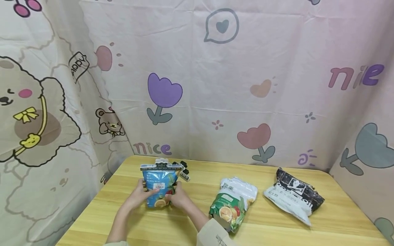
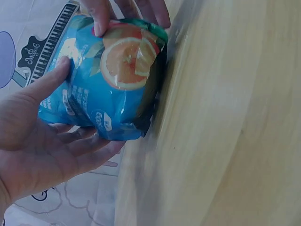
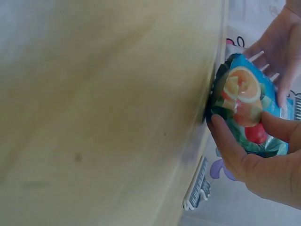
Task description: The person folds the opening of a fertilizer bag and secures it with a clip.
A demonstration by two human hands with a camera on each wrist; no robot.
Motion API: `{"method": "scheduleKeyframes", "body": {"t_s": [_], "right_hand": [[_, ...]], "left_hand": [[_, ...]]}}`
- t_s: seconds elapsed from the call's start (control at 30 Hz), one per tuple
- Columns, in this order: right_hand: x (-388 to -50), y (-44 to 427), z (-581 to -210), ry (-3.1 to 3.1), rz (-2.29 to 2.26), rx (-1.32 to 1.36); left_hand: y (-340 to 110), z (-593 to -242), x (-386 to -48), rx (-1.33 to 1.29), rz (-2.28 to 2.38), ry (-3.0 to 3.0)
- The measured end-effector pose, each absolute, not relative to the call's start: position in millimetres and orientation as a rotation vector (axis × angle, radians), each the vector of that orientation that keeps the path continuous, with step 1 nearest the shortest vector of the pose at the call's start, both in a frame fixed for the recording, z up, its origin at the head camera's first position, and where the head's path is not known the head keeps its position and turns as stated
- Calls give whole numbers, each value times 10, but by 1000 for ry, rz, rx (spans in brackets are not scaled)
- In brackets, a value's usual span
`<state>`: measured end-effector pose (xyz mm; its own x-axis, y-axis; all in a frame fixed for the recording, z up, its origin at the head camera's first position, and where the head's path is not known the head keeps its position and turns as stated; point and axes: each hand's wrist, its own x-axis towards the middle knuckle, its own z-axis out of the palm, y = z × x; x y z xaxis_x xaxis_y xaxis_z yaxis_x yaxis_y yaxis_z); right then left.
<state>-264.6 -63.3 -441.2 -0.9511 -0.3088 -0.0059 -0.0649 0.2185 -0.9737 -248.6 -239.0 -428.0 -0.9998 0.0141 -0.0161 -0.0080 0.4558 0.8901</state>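
A blue fruit-print bag (image 1: 160, 186) stands upright at the table's left side, held between both hands. Across its top sits a piano-key sealing clip (image 1: 161, 166), also visible along the bag's edge in the left wrist view. My left hand (image 1: 139, 196) grips the bag's left side, thumb on the front and fingers behind, as the left wrist view shows. On the opposite side my right hand (image 1: 179, 196) holds the bag (image 3: 244, 94) near its lower corner, thumb on the printed front. In the right wrist view the bag's base appears to touch the table.
Behind the blue bag lie more piano-key clips (image 1: 184, 175), partly hidden. A green-and-white fruit-print bag (image 1: 234, 201) lies mid-table, right of my right forearm. Farther right is a black-and-white bag (image 1: 293, 196). A printed curtain (image 1: 215, 85) hangs behind the wooden table (image 1: 261, 232).
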Motion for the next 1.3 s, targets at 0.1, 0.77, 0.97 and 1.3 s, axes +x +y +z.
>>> {"method": "scheduleKeyframes", "body": {"t_s": [0.1, 0.77, 0.97, 1.3], "right_hand": [[-2641, -622, -4379, 2292, -1797, -349], [-2648, -657, -4224, 2499, -1510, -434], [-2642, -630, -4257, 2402, -1537, -382], [-2606, -608, -4355, 2137, -1677, -296]], "left_hand": [[-2414, -4279, -2475, 42, 1599, 2656], [-2477, -4263, -2424, 151, 1588, 2531], [-2487, -4279, -2431, 178, 1595, 2527], [-2462, -4275, -2431, 58, 1407, 2592]]}}
